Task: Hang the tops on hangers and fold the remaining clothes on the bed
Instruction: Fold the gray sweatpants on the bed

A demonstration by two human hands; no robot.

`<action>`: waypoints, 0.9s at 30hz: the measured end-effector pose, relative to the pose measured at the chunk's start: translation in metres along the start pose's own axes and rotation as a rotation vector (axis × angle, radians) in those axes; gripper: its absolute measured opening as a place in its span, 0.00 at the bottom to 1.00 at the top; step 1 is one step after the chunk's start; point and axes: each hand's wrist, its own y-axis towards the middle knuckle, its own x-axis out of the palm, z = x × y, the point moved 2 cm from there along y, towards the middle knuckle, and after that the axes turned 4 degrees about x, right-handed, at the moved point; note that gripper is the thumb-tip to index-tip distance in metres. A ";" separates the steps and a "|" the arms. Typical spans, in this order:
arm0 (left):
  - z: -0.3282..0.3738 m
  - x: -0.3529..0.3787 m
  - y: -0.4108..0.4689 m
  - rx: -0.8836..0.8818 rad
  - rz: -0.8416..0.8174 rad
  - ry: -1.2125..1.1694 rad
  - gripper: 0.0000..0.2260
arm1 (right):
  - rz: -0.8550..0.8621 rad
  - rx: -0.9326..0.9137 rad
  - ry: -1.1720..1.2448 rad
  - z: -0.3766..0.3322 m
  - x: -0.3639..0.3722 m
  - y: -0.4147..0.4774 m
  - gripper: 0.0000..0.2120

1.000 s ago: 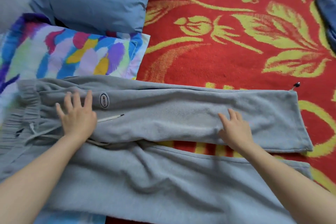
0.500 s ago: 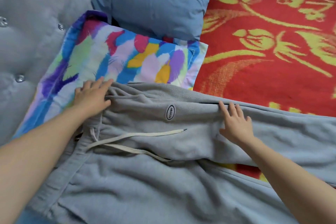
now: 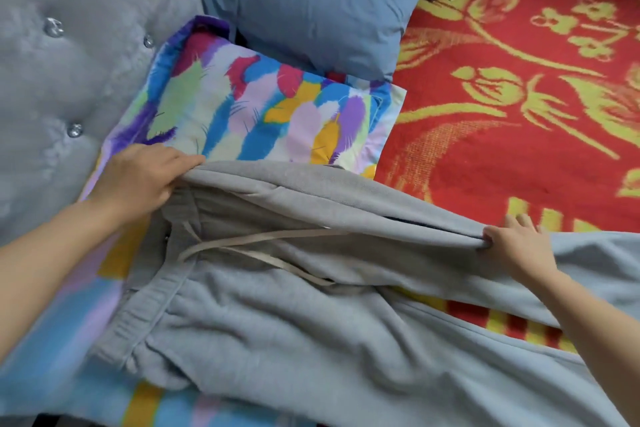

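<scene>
A: Spotted the grey sweatpants [image 3: 311, 340] where?

B: Spread across the red floral blanket [image 3: 519, 149], waistband over the feathered pillow [image 3: 259, 114].

A: Gripped how?

B: Pinched along the far edge: left hand [image 3: 138, 178] curled round the waistband, right hand [image 3: 516, 245] clutching the leg fold.

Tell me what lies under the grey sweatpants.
The sweatpants lie with their waistband end over the feather-print pillow and their legs over the red blanket, which shows between the legs. Whatever else is beneath the cloth is covered.
</scene>
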 end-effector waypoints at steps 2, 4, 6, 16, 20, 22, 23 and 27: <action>0.009 -0.011 -0.020 -0.001 0.062 0.001 0.21 | 0.000 -0.129 0.116 0.004 0.003 -0.020 0.14; 0.022 -0.016 -0.046 -0.011 0.106 0.023 0.22 | -0.158 -0.180 0.123 0.000 0.011 -0.043 0.13; 0.034 -0.016 -0.071 -0.021 0.124 0.038 0.24 | -0.332 -0.133 0.112 0.002 0.029 -0.062 0.18; 0.069 -0.030 -0.121 -0.169 0.149 0.152 0.21 | -0.163 -0.075 -0.038 -0.013 0.060 -0.121 0.04; 0.080 -0.032 -0.146 -0.265 0.175 0.227 0.12 | 0.297 0.008 0.160 0.005 0.057 -0.151 0.07; 0.093 -0.019 -0.170 -0.281 0.148 0.258 0.07 | 0.315 -0.040 0.168 0.010 0.071 -0.180 0.05; 0.100 -0.010 -0.184 -0.280 0.110 0.276 0.06 | 0.298 -0.083 0.153 0.011 0.079 -0.196 0.05; 0.120 0.016 -0.216 -0.287 -0.155 0.274 0.08 | 0.083 -0.248 0.152 -0.004 0.121 -0.243 0.16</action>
